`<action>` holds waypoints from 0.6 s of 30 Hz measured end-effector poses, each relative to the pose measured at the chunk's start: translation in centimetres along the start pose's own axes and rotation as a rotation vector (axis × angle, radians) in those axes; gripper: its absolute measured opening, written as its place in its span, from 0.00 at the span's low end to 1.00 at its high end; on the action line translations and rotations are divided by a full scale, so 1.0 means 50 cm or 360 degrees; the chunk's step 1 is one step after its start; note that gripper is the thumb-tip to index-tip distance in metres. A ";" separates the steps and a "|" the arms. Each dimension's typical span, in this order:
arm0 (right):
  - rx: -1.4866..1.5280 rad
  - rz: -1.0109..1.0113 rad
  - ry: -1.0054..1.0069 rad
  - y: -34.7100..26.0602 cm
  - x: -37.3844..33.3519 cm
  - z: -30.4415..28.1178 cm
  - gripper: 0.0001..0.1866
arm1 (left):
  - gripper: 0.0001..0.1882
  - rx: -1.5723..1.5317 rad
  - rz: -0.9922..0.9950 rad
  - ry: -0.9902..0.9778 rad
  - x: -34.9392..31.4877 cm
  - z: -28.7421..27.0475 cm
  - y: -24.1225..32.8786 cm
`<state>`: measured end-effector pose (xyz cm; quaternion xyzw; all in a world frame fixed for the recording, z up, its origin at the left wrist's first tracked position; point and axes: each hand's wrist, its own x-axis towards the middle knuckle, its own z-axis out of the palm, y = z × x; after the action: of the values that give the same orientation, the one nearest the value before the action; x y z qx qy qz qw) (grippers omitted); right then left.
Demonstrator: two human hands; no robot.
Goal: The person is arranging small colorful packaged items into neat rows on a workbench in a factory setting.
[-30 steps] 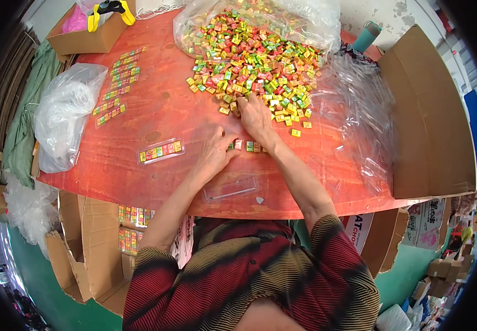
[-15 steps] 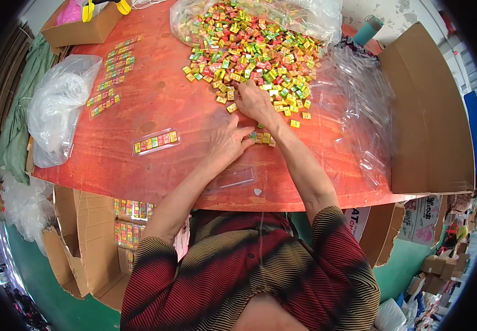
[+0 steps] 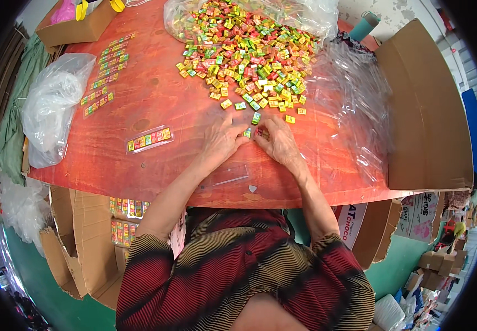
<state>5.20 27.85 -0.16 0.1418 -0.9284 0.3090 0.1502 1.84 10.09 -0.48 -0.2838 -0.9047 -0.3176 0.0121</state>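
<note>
My left hand (image 3: 220,142) is low over the red table, its thumb and fingertips closed at a small green box (image 3: 247,132). Facing it, my right hand (image 3: 280,143) pinches a small red box (image 3: 258,132) right beside the green one. Any other boxes under the fingers are hidden. Another green box (image 3: 256,118) lies just beyond the fingertips. Farther off spreads a big pile of small yellow, red and green boxes (image 3: 249,60). A clear tray (image 3: 150,139) filled with a row of them rests to the left. Nearer me lies an unfilled clear tray (image 3: 227,176).
Rows of small boxes (image 3: 106,71) and a clear plastic bag (image 3: 56,110) lie on the left of the table (image 3: 183,160). Clear trays (image 3: 354,105) are heaped at right beside a tall cardboard panel (image 3: 426,110). An open carton (image 3: 97,237) stands below the left edge.
My right hand has drawn back from the pile toward me and now meets my left fingertips, holding a small red box. A few boxes have shifted at the pile's near edge.
</note>
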 end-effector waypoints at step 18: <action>-0.0063 0.0228 -0.0118 -0.001 -0.023 -0.039 0.11 | 0.16 0.0030 0.0129 0.0137 -0.006 0.008 -0.007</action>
<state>6.65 29.22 0.93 0.0833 -0.9469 0.2952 0.0960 1.97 9.92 -1.06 -0.3061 -0.8940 -0.3203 0.0665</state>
